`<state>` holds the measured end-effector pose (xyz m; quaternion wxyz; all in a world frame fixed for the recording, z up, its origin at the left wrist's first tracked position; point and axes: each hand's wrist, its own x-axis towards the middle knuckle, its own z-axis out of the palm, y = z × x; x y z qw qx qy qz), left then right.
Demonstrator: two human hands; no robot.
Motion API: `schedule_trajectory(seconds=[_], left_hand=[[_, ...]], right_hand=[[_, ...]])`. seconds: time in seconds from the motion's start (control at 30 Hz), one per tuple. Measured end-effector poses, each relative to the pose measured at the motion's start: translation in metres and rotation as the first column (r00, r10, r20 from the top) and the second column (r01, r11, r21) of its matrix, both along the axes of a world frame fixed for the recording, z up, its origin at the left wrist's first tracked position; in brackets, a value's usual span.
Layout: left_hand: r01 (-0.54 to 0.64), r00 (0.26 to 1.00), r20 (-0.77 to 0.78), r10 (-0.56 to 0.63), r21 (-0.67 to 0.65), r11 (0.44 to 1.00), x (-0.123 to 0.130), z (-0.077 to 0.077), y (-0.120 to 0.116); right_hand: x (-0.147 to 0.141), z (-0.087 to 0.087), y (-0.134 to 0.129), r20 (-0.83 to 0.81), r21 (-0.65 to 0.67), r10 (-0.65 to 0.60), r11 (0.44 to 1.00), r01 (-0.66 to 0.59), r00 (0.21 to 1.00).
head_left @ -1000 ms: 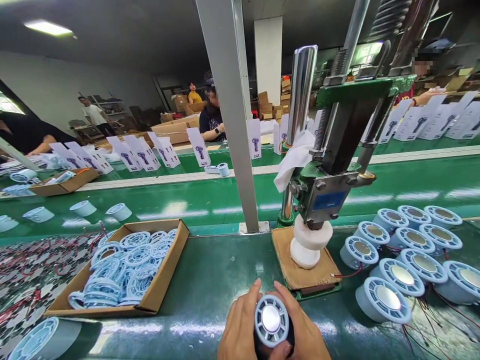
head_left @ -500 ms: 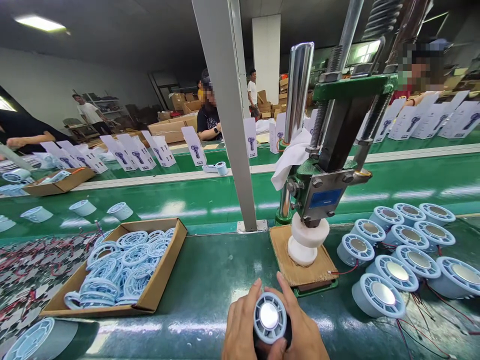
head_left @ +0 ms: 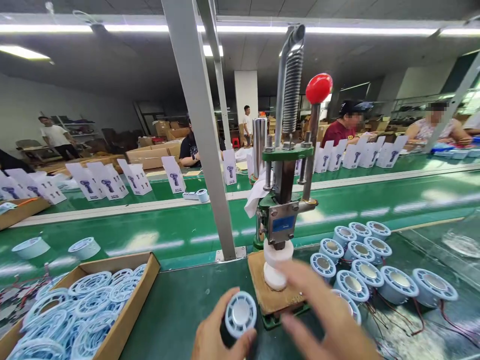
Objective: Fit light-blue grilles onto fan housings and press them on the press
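Note:
At the bottom centre, my left hand (head_left: 213,332) is closed round a round light-blue part (head_left: 240,314) with a silver disc in its middle, face up. My right hand (head_left: 326,312), smeared by motion, has its fingers apart and nothing between them. It is in front of the hand press (head_left: 284,220), near the white block under the ram and the brown pad (head_left: 258,287) of the base. Several light-blue round housings (head_left: 352,284) with silver discs and red and black wires stand to the right, partly behind my right hand.
A cardboard tray (head_left: 144,295) of light-blue rings lies at the left. A grey post (head_left: 210,150) rises left of the press. Beyond runs a green conveyor (head_left: 168,220), with white printed boxes (head_left: 173,175) behind it. Several people are in the background, some at the far side.
My right hand has come off the blue part and moved right, opening. The part stays in my left hand. The view has tilted up, showing the press's red knob.

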<state>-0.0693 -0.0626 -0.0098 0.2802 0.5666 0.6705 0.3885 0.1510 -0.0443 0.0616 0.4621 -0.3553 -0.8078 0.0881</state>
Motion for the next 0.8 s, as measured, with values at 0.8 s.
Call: schedule_trajectory(seconds=[0.8], left_hand=[[0.204, 0.956, 0.179, -0.233, 0.170, 0.964, 0.058, -0.002, 0.089]], right_hand=[[0.053, 0.210, 0.110, -0.466, 0.210, 0.194, 0.972, -0.106, 0.863]])
